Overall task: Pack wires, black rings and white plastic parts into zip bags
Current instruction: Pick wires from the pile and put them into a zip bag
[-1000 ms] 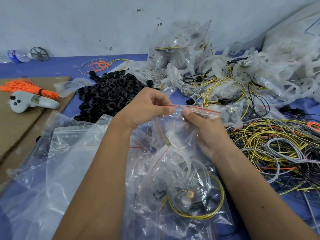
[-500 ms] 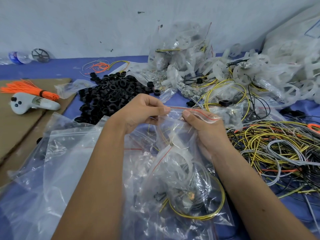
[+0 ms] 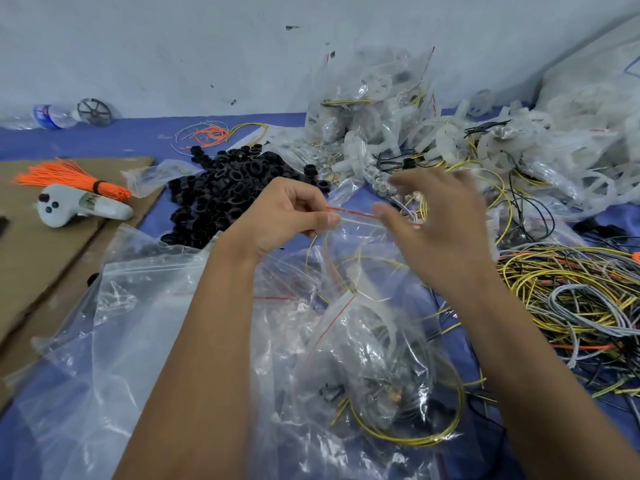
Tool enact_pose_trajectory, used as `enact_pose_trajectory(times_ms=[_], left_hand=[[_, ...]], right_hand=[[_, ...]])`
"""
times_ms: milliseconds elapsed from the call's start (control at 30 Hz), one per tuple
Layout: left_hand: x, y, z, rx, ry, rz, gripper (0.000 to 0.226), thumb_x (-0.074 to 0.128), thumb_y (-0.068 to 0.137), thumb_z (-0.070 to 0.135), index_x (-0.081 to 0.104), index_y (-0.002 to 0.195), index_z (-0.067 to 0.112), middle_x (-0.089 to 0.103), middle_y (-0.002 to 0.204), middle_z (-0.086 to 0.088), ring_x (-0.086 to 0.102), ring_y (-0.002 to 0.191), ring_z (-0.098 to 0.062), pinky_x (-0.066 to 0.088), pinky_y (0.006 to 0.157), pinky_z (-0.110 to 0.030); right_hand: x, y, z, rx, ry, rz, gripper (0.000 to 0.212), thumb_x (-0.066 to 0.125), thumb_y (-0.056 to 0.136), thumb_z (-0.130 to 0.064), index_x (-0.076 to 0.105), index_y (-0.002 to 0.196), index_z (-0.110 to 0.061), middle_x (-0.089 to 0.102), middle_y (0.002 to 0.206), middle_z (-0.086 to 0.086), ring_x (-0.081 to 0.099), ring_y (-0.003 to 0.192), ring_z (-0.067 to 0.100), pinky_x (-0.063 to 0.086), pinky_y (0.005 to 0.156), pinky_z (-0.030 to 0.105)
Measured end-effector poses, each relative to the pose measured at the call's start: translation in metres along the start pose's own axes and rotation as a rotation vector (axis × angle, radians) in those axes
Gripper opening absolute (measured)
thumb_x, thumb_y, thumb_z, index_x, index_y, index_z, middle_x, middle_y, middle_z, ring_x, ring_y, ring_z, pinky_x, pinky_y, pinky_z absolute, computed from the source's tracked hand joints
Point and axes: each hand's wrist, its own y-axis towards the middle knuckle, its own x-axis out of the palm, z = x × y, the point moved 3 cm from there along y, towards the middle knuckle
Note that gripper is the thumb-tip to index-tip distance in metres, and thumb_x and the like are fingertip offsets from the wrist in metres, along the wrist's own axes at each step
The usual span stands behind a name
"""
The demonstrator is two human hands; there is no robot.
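left hand (image 3: 287, 216): grip pinches red zip edge of zip bag (image 3: 349, 271), held above the worktop (image 3: 138, 136) | right hand (image 3: 440, 233): blurred, fingers seem spread, just off the bag | black rings (image 3: 228, 195) behind left hand | wires (image 3: 568, 289) crowd right edge | empty bags (image 3: 114, 306) cover the left front

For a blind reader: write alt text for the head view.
A left hand pinches the red-striped top of a clear zip bag holding yellow wire, while the blurred right hand hovers open beside it. Black rings, wires and white plastic parts surround them.
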Motion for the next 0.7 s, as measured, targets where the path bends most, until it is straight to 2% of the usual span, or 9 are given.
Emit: enact_pose_trajectory(times_ms=[33,100,167,267,333,400,467,567,700], left_hand=[[0.001,0.0,0.001,0.009,0.0,-0.01,0.01,0.079,0.085,0.002,0.075,0.076,0.005,0.065,0.071,-0.02,0.059,0.059,-0.017,0.052,0.061,-0.025],[0.001,-0.001,0.0,0.016,-0.021,-0.02,0.014,0.08,0.084,0.002,0.077,0.073,0.01,0.065,0.07,-0.02,0.059,0.058,-0.017,0.052,0.061,-0.025],[0.0,-0.002,-0.002,-0.003,-0.048,0.004,0.015,0.08,0.083,0.001,0.077,0.072,0.012,0.066,0.071,-0.019,0.059,0.059,-0.017,0.053,0.061,-0.024],[-0.004,-0.001,-0.007,-0.037,-0.056,0.046,0.016,0.079,0.084,0.0,0.077,0.072,0.012,0.069,0.071,-0.015,0.061,0.059,-0.014,0.053,0.062,-0.024],[-0.006,-0.001,-0.01,-0.068,-0.059,0.053,0.004,0.078,0.084,0.002,0.076,0.081,0.001,0.068,0.073,-0.016,0.061,0.061,-0.015,0.053,0.063,-0.024],[-0.008,-0.001,-0.013,-0.095,-0.075,0.057,0.012,0.076,0.087,0.004,0.074,0.09,-0.008,0.067,0.081,-0.022,0.061,0.068,-0.02,0.056,0.069,-0.029],[-0.009,-0.001,-0.014,-0.094,-0.05,0.062,0.008,0.074,0.089,0.002,0.074,0.09,-0.006,0.067,0.081,-0.023,0.062,0.071,-0.021,0.057,0.07,-0.029],[-0.01,0.0,-0.014,-0.049,0.031,0.079,0.004,0.074,0.089,-0.003,0.075,0.087,-0.004,0.068,0.068,-0.011,0.062,0.061,-0.014,0.054,0.064,-0.023],[-0.011,0.002,-0.014,-0.016,0.056,0.089,0.003,0.073,0.088,-0.007,0.073,0.087,-0.009,0.068,0.067,-0.011,0.061,0.059,-0.012,0.052,0.062,-0.022]], right_hand=[[0.008,0.008,-0.005,-0.016,-0.01,-0.154,0.031,0.07,0.087,-0.05,0.071,0.112,-0.031,0.07,0.097,-0.014,0.059,0.105,0.02,0.045,0.093,0.045],[0.02,0.021,-0.015,-0.044,0.054,-0.383,0.015,0.076,0.087,-0.038,0.078,0.095,-0.026,0.071,0.082,-0.011,0.064,0.085,0.016,0.052,0.083,0.039],[0.028,0.035,-0.018,-0.055,0.126,-0.496,0.008,0.079,0.086,-0.028,0.078,0.083,-0.02,0.069,0.069,-0.008,0.064,0.069,0.012,0.05,0.068,0.03],[0.037,0.053,-0.017,-0.058,0.165,-0.612,0.009,0.082,0.084,-0.024,0.076,0.077,-0.023,0.062,0.054,-0.017,0.057,0.055,-0.003,0.04,0.055,0.011],[0.045,0.06,-0.018,-0.072,0.149,-0.674,0.007,0.083,0.083,-0.025,0.077,0.078,-0.025,0.063,0.053,-0.021,0.057,0.054,-0.005,0.039,0.051,0.009],[0.052,0.066,-0.018,-0.084,0.145,-0.703,0.006,0.083,0.082,-0.026,0.078,0.078,-0.026,0.065,0.057,-0.023,0.058,0.055,-0.006,0.04,0.052,0.007],[0.057,0.069,-0.017,-0.089,0.155,-0.726,0.006,0.084,0.081,-0.026,0.079,0.078,-0.024,0.066,0.058,-0.021,0.058,0.056,-0.004,0.043,0.056,0.011],[0.061,0.069,-0.016,-0.113,0.209,-0.744,0.006,0.084,0.081,-0.022,0.079,0.077,-0.02,0.065,0.057,-0.016,0.056,0.057,0.0,0.047,0.06,0.019],[0.062,0.067,-0.008,-0.101,0.352,-0.763,0.007,0.082,0.083,-0.014,0.079,0.078,-0.016,0.066,0.06,-0.012,0.053,0.055,-0.001,0.042,0.057,0.015]])
